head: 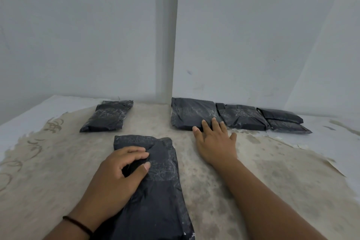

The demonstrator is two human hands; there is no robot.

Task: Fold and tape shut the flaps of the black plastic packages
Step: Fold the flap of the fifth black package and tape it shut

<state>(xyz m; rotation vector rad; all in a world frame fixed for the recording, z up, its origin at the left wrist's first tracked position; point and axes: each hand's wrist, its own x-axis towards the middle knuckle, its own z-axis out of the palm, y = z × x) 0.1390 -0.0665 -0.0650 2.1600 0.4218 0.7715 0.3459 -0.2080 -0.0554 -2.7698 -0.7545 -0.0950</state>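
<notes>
Nearest me, left hand [118,169] curls onto the soft, slippery near package [155,191], while right hand [215,140] lies flat at one o'clock, fingertips touching another package [191,116].

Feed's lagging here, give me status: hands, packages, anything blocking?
Left hand pinching near package. Right hand open, fingertips on package by wall. Nothing blocking.

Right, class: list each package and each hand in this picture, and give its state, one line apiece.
Near package: lies flat on the table, left hand resting on it.
Far-left package: lies alone, untouched.
Large package by the wall: right fingertips on its near edge.
Middle package in the row: folded, untouched.
Two stacked packages at far right: untouched.
Left hand: fingers curled, holding the near package.
Right hand: fingers straight, spread.
</notes>
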